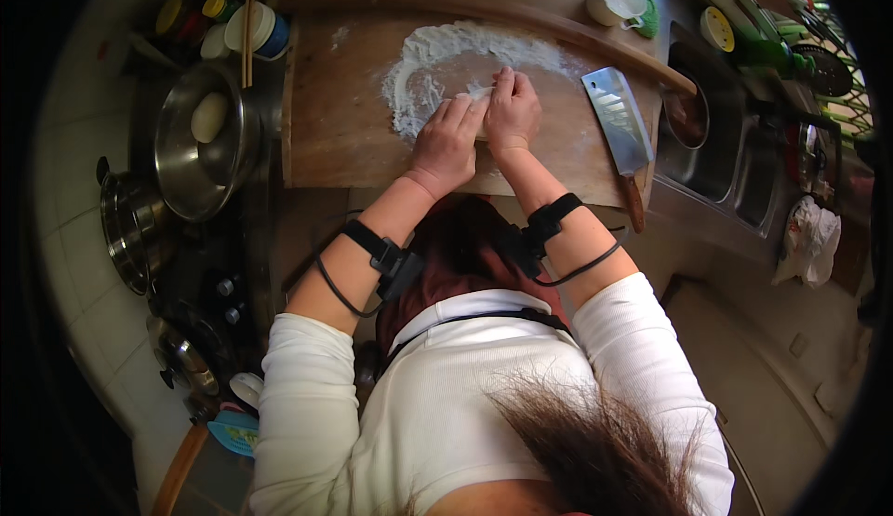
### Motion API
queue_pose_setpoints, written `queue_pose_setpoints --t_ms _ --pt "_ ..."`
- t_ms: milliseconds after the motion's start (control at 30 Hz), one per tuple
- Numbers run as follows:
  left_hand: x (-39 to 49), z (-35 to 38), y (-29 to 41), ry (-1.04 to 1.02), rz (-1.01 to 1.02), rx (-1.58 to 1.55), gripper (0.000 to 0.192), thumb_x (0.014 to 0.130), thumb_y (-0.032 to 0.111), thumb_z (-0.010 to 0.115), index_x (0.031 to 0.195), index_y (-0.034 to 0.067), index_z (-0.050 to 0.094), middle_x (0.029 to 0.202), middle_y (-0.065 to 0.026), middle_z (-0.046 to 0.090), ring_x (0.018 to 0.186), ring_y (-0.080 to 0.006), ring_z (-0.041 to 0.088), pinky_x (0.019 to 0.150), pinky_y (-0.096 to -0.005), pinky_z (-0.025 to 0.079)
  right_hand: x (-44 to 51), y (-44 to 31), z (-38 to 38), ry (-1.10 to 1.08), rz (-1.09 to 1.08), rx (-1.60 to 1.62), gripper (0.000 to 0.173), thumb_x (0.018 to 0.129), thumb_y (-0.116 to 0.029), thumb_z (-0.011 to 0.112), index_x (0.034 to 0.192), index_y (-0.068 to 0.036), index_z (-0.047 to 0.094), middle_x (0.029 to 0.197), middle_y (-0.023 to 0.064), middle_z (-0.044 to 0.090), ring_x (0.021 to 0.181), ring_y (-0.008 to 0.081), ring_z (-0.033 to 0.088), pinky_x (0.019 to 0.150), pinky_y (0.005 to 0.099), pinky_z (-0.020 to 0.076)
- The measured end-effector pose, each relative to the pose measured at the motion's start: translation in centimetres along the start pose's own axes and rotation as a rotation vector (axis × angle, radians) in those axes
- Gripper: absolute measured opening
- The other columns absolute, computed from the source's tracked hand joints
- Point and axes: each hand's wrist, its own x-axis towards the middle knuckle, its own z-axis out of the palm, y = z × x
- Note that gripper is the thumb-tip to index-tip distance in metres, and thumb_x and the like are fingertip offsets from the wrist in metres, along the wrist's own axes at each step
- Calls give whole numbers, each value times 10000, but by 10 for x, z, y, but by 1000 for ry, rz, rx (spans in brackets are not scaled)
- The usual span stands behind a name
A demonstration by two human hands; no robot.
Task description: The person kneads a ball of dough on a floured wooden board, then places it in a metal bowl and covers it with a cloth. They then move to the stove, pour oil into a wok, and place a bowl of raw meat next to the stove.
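On a wooden board [349, 139], both hands work at a piece of pale dough [480, 92], mostly hidden under the fingers. My left hand [445, 140] lies over its left side with the fingers bent. My right hand [513, 112] is curled around the right side, thumb upward, close against the left fingertips. An arc of white flour [411, 76] spreads on the board beyond and to the left of the hands. To the right, a cleaver [619, 122] lies flat, its wooden handle over the near edge. A long rolling pin [558, 31] lies behind the flour.
Left of the board stands a steel bowl [181, 174] holding a dough ball [208, 117], beside a steel pot [129, 230]. Chopsticks [249, 34] rest by a white tub [259, 27]. A white cup [617, 1] stands behind the rolling pin. A steel sink [698, 167] is at right.
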Motion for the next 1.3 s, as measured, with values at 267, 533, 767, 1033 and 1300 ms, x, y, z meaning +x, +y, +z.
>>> queue_pose_setpoints --t_ms 267,533,767,1033,1300 --pt "-9 -6 -47 -88 -1018 -649 323 919 258 494 1045 -25 585 806 -133 617 612 -167 582 601 -273 515 13 4 24 116 -442 -473 215 881 -265 501 763 -137 627 809 49 633 834 275 577 774 401 407" --pt "30 3 -38 -456 -1553 -1391 1083 774 861 227 1247 -77 490 1037 -267 624 926 -350 646 793 -462 544 60 -15 50 181 -519 -511 238 856 -293 518 730 -110 605 800 71 656 793 299 601 716 432 442" --pt "56 -1 -37 -256 -1536 -1640 811 895 672 354 1375 19 371 1341 -199 470 1210 -341 500 970 -519 443 45 -37 42 84 37 -237 341 896 -444 500 880 -155 682 811 118 686 818 354 641 689 453 493" --pt "17 -16 -16 -246 -1091 -784 498 806 339 746 1124 25 526 1050 -93 623 950 -169 612 727 -318 531 5 12 26 -63 391 676 291 905 -263 619 919 26 640 866 74 645 771 136 565 703 292 475" --pt "-3 13 -22 -215 -871 -306 494 751 207 732 1110 36 439 1007 -239 628 947 -415 609 783 -455 491 1 0 25 -20 -157 -24 332 929 -299 461 788 -102 688 803 95 660 829 244 596 735 368 462"
